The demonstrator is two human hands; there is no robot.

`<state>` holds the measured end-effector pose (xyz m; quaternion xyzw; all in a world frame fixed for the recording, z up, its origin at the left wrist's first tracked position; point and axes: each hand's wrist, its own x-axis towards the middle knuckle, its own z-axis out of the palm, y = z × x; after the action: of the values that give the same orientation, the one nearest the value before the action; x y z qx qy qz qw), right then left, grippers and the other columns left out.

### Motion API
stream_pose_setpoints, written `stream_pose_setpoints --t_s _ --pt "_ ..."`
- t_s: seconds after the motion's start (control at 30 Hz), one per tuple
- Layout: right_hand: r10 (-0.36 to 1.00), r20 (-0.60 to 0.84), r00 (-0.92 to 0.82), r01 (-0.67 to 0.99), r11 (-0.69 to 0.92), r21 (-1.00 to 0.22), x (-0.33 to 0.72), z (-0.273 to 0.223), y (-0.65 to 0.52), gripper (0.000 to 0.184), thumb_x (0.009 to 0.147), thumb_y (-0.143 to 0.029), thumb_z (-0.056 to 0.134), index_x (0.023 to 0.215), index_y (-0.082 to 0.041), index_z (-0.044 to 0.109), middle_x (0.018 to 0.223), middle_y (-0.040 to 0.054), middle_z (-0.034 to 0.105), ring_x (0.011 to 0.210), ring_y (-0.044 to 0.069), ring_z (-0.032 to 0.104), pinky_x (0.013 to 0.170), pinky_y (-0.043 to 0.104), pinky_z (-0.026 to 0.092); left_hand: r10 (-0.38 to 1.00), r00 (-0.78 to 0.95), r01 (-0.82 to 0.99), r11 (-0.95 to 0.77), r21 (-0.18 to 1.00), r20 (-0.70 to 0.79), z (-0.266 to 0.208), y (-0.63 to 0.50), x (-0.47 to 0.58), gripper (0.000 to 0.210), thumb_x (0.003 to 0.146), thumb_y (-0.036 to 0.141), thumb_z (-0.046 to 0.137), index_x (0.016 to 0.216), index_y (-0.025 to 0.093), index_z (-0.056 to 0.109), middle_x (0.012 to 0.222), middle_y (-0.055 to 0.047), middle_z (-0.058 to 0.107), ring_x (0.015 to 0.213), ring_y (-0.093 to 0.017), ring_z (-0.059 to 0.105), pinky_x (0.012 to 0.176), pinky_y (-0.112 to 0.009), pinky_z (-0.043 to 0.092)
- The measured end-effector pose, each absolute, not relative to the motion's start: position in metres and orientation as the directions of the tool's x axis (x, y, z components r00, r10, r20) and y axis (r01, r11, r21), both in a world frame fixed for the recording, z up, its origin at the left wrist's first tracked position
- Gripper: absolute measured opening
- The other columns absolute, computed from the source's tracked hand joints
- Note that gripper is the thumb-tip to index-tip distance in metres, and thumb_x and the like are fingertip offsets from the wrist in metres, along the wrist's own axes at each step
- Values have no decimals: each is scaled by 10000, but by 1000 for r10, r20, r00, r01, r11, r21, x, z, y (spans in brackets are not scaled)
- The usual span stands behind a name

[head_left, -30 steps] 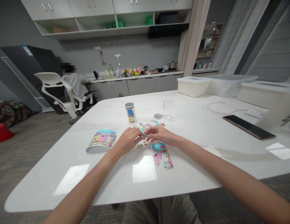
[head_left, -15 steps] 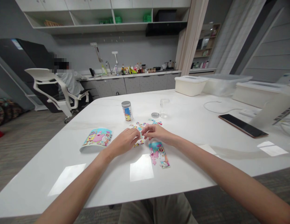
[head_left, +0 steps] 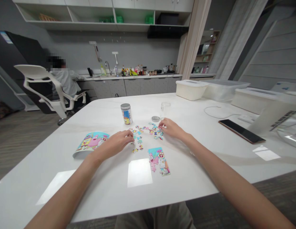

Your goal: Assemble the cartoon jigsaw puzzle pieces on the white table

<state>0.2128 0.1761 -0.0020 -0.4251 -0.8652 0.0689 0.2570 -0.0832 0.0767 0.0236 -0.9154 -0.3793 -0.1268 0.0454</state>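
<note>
Loose jigsaw puzzle pieces [head_left: 138, 137] lie scattered on the white table, between and ahead of my hands. At their left edge, my left hand [head_left: 121, 140] has its fingers bent and drawn together; a small dark bit shows by the fingertips, too small to make out. On the far right of the pieces, my right hand [head_left: 171, 128] pinches a puzzle piece at its fingertips, largely hidden by them. Nearer me lies a joined puzzle section [head_left: 159, 160] with pink and brown cartoon figures. A curled picture sheet [head_left: 90, 141] of the cartoon is left of my left hand.
Behind the pieces stand a picture-covered jar [head_left: 126, 114], a clear jar [head_left: 165, 111] and a silver lid [head_left: 155, 118]. To the right lie a phone [head_left: 242, 131] and a cable; storage boxes [head_left: 190, 90] stand behind. A person [head_left: 65, 84] sits at the far left.
My hands have come apart: the left went left, the right moved away from me and right to the pile's far side. The view has shifted slightly. The joined section stays on the table.
</note>
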Motion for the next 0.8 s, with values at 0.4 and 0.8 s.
stream_pose_setpoints --t_s 0.4,0.8 --pt "653 325 -684 542 754 -372 190 -2 148 165 837 -152 548 923 -194 682 970 99 583 923 222 566 863 369 451 723 679 706 -691 155 129 39 67 -89 246 860 136 403 790 212 627 772 -24 632 738 -161 591 666 -270 428" --pt "682 319 -658 586 730 -353 190 0 146 102 850 -182 556 892 -175 648 967 105 591 935 228 573 866 378 453 758 645 744 -652 147 99 31 73 -94 220 870 190 452 974 226 642 955 -38 659 863 -179 627 741 -269 452"
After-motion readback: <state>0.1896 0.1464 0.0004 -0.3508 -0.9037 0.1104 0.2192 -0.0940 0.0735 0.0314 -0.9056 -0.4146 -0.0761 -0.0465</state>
